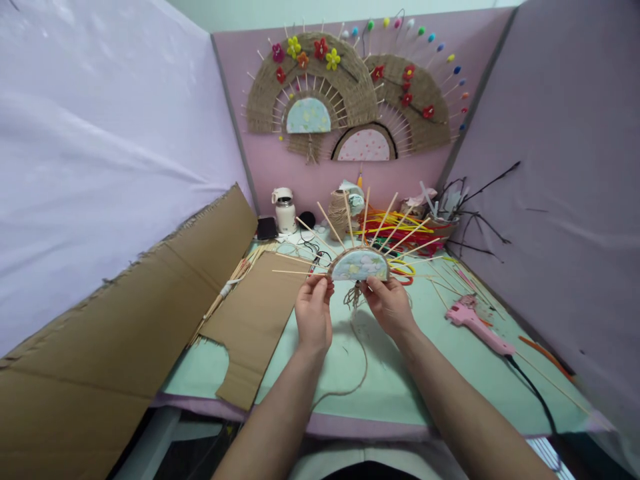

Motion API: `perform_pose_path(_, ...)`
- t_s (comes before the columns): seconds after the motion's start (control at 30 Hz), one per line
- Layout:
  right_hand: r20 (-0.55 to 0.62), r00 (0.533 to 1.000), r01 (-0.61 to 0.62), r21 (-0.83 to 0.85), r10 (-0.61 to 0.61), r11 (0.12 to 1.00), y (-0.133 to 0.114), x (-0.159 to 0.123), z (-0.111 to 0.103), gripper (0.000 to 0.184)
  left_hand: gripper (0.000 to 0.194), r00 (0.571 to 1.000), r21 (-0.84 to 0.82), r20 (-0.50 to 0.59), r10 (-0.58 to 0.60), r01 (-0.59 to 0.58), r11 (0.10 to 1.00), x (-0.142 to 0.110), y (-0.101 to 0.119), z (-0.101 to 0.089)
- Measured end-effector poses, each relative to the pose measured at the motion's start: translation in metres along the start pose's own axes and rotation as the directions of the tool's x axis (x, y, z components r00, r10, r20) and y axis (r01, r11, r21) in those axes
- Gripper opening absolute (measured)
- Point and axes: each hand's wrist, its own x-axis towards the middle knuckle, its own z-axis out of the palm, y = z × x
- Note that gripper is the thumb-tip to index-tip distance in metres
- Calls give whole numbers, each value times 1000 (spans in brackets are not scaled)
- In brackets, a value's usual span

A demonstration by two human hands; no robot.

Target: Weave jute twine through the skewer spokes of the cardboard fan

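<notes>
Between my two hands, raised over the table, is a half-round fan piece (360,264) with a pale blue floral face and a brown rim. Thin wooden sticks (367,217) spread outward from its curved edge. My left hand (315,310) pinches its lower left corner. The lower right edge is pinched by my right hand (390,305). A twine tassel (354,295) hangs under the flat edge, and a long twine strand (365,363) trails from there down across the table. The fingertips behind the piece are partly hidden.
A pink glue gun (480,327) with a black cord lies at right. Cut cardboard (255,320) lies at left, beside a tall cardboard sheet (135,327). Behind stand a white bottle (285,212), a twine spool (339,213), coloured pipe cleaners (400,227) and dark twigs (480,217). Finished fans (260,110) hang behind.
</notes>
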Motion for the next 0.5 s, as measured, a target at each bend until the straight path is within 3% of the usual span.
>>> perform_pose_path(0.5, 54, 997, 65, -76, -61, 995, -2, -4, 2, 33, 30, 998, 33, -43, 42, -41, 999, 2, -2, -2)
